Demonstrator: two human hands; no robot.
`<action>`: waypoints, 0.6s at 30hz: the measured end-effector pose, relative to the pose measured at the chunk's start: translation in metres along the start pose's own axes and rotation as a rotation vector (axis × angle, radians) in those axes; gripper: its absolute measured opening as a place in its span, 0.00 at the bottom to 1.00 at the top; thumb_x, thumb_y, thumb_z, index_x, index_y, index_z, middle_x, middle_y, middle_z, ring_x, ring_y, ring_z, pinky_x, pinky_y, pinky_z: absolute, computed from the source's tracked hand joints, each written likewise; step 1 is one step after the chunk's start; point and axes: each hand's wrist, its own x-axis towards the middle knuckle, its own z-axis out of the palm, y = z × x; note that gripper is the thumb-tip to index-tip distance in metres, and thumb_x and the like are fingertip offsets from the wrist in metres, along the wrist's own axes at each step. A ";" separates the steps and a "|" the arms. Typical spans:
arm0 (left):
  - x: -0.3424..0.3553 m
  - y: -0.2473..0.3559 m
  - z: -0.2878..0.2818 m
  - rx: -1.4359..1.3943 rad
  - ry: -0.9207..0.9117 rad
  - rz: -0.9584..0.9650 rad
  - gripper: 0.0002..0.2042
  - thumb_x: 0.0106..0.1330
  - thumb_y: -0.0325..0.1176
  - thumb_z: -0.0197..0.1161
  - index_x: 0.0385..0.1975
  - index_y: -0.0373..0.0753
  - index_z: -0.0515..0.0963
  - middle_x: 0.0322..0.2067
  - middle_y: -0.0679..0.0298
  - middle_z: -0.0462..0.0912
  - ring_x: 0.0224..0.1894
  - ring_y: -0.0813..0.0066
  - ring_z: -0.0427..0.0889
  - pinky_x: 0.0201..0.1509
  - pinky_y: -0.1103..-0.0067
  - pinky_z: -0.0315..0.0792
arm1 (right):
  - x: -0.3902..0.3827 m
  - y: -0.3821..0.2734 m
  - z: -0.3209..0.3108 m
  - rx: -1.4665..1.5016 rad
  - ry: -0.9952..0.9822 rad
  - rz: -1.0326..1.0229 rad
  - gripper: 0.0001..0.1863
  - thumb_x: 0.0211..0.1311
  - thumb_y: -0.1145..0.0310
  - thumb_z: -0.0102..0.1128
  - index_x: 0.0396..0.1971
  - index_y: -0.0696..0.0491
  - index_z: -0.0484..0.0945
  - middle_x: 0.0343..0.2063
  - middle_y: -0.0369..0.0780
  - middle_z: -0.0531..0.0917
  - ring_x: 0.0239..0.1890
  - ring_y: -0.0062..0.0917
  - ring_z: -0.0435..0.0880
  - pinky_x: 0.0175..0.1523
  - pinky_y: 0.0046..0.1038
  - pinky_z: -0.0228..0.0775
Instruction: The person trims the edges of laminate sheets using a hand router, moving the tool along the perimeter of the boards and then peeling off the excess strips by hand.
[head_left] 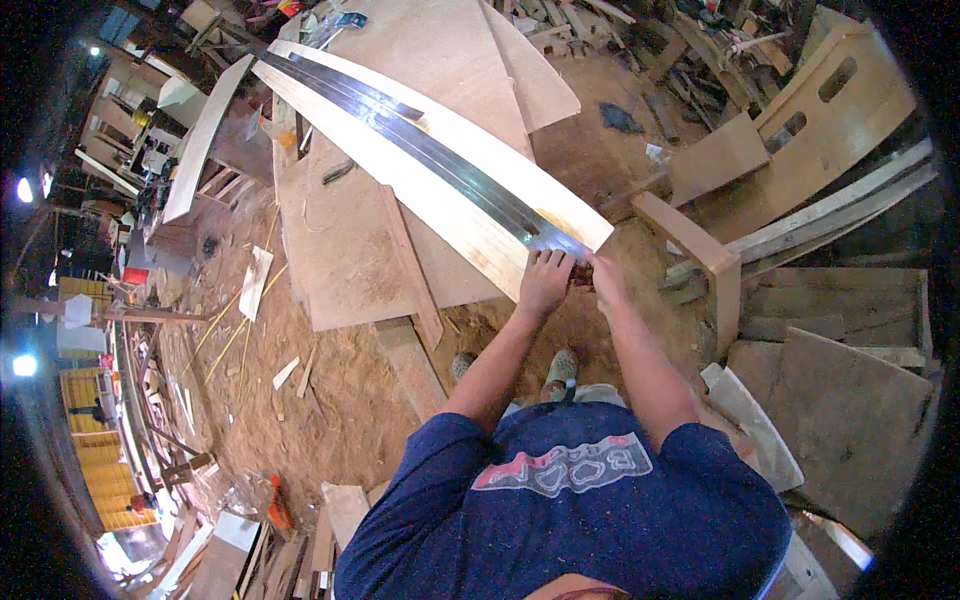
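A long pale wooden board (pixel 350 135) lies slanting from the far left toward me. Along its middle runs a dark, glossy strip (pixel 455 180), bluish and shiny at the near end. A second, shorter dark band lies beside it farther back. My left hand (pixel 546 282) is closed at the near end of the strip, its fingers curled over the edge. Close on its right, my right hand (pixel 607 285) is closed on the same end, the thumb side toward the strip. What lies under the fingers is partly hidden.
Large brown sheets (pixel 440 60) lie under the board, with a narrow wooden batten (pixel 410 265) across them. Sawdust and offcuts cover the floor (pixel 270 390). At right stand a curved wooden panel with slots (pixel 840 130), a bent wooden piece (pixel 690 235) and stacked sheets (pixel 850 400).
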 end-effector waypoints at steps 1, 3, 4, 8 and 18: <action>0.003 0.001 0.000 0.007 0.012 0.004 0.08 0.67 0.35 0.60 0.43 0.43 0.77 0.41 0.59 0.81 0.47 0.56 0.82 0.56 0.60 0.72 | 0.004 0.003 -0.001 0.002 -0.004 -0.014 0.21 0.72 0.50 0.64 0.30 0.55 0.84 0.25 0.36 0.84 0.25 0.21 0.81 0.32 0.29 0.71; 0.004 0.000 0.003 0.029 0.027 0.035 0.09 0.67 0.36 0.60 0.43 0.42 0.77 0.43 0.59 0.81 0.49 0.54 0.82 0.57 0.59 0.72 | 0.020 0.016 -0.005 0.007 -0.056 0.008 0.18 0.73 0.54 0.64 0.33 0.55 0.83 0.24 0.36 0.85 0.22 0.22 0.81 0.30 0.29 0.73; 0.001 -0.001 0.005 0.035 0.031 0.025 0.09 0.67 0.36 0.60 0.43 0.42 0.77 0.43 0.59 0.81 0.49 0.54 0.82 0.57 0.59 0.72 | 0.019 0.017 -0.005 0.001 -0.067 0.007 0.18 0.73 0.54 0.64 0.33 0.55 0.83 0.24 0.36 0.85 0.22 0.22 0.81 0.30 0.29 0.73; -0.005 0.002 0.002 -0.145 0.041 -0.094 0.10 0.67 0.37 0.65 0.44 0.42 0.79 0.42 0.57 0.83 0.46 0.51 0.83 0.53 0.59 0.76 | 0.027 0.027 -0.014 -0.180 -0.126 -0.052 0.15 0.77 0.57 0.60 0.35 0.53 0.82 0.29 0.36 0.87 0.27 0.20 0.86 0.32 0.26 0.74; -0.012 -0.005 -0.035 -0.413 0.263 -0.379 0.12 0.66 0.29 0.66 0.49 0.42 0.82 0.41 0.53 0.85 0.42 0.49 0.86 0.45 0.61 0.80 | 0.019 0.012 -0.006 -0.069 -0.166 0.051 0.14 0.76 0.59 0.63 0.31 0.53 0.79 0.30 0.39 0.88 0.28 0.20 0.86 0.33 0.25 0.75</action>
